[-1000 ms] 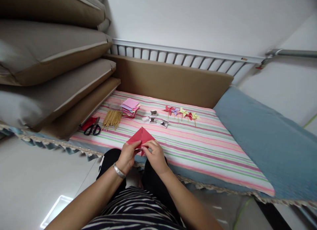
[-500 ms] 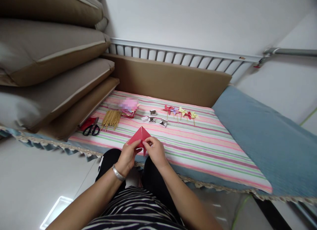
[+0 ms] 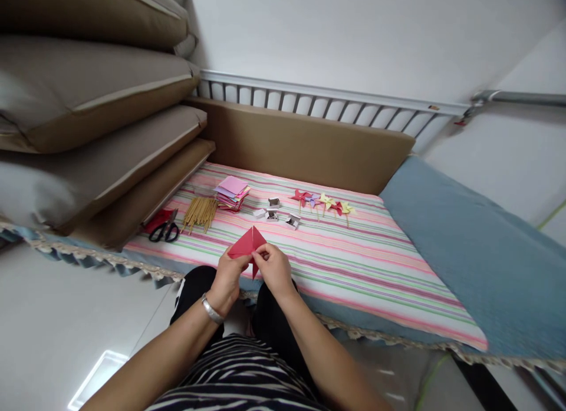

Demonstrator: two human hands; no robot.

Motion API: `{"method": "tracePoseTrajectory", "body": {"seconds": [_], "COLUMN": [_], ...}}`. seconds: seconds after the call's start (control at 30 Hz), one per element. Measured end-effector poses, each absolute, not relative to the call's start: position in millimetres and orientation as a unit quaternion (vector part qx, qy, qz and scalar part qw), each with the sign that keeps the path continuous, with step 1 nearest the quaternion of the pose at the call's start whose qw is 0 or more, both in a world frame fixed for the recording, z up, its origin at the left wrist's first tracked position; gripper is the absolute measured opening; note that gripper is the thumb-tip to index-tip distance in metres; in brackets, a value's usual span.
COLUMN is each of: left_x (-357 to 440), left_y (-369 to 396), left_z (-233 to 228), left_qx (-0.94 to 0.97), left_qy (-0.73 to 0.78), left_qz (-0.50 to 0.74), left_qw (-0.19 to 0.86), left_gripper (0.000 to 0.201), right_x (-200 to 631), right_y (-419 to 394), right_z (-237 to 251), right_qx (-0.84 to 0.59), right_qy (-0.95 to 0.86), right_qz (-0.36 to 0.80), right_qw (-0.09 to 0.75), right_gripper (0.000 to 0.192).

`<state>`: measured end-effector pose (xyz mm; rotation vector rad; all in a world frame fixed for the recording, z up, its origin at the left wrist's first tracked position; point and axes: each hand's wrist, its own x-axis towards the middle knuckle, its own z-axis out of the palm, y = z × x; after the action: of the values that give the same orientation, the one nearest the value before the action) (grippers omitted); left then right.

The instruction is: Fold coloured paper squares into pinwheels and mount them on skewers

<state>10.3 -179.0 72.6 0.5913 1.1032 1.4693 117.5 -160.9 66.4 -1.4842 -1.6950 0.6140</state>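
Between my hands, above my knees, is a red paper square (image 3: 243,244) with cut slits, one corner pointing away from me. My left hand (image 3: 227,275) grips its left side, thumb on top. My right hand (image 3: 273,266) pinches the paper near its middle with thumb and fingertips. Beyond my hands lie a stack of coloured paper squares (image 3: 232,190), a bundle of thin tan sticks (image 3: 198,214) and several small white boxes (image 3: 272,214). Several paper pinwheels on sticks (image 3: 326,200) lie farther right. Black-handled scissors (image 3: 164,230) rest at the left.
A striped cloth (image 3: 375,269) covers the low seat in front of me. Large cushions (image 3: 101,128) are piled at the left. A brown backrest panel (image 3: 309,142) stands against a white radiator (image 3: 336,101). Blue fabric (image 3: 477,252) spreads at the right.
My right fingers have shifted slightly left toward the middle of the red paper, and its lower flap has moved with them. My left hand keeps its grip.
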Motion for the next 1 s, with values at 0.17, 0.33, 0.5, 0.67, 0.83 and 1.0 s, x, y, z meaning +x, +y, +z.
{"method": "tracePoseTrajectory", "body": {"seconds": [0.17, 0.33, 0.5, 0.67, 0.83, 1.0], "left_x": [3, -10, -15, -14, -12, -3], "left_y": [-174, -169, -164, -162, -164, -170], "left_z": [74, 78, 79, 76, 73, 70], "left_qx": [0.226, 0.261, 0.313, 0.339, 0.321, 0.264], "left_qy": [0.479, 0.489, 0.495, 0.511, 0.468, 0.416], "left_qz": [0.627, 0.561, 0.5, 0.484, 0.498, 0.517], "left_qw": [0.572, 0.615, 0.638, 0.624, 0.656, 0.7], "left_gripper": [0.029, 0.033, 0.032, 0.035, 0.035, 0.03], "right_x": [121, 143, 145, 136, 134, 128], "right_y": [-160, -141, -127, -128, -131, -135], "right_z": [70, 91, 97, 89, 88, 84], "right_qx": [-0.561, -0.537, -0.459, -0.439, -0.459, -0.458], "right_qy": [-0.678, -0.645, -0.553, -0.561, -0.538, -0.471], "right_qz": [0.265, 0.302, 0.597, 0.6, 0.583, 0.588], "right_qw": [0.394, 0.452, 0.357, 0.364, 0.4, 0.473], "right_gripper": [0.011, 0.027, 0.049, 0.046, 0.045, 0.053]}}
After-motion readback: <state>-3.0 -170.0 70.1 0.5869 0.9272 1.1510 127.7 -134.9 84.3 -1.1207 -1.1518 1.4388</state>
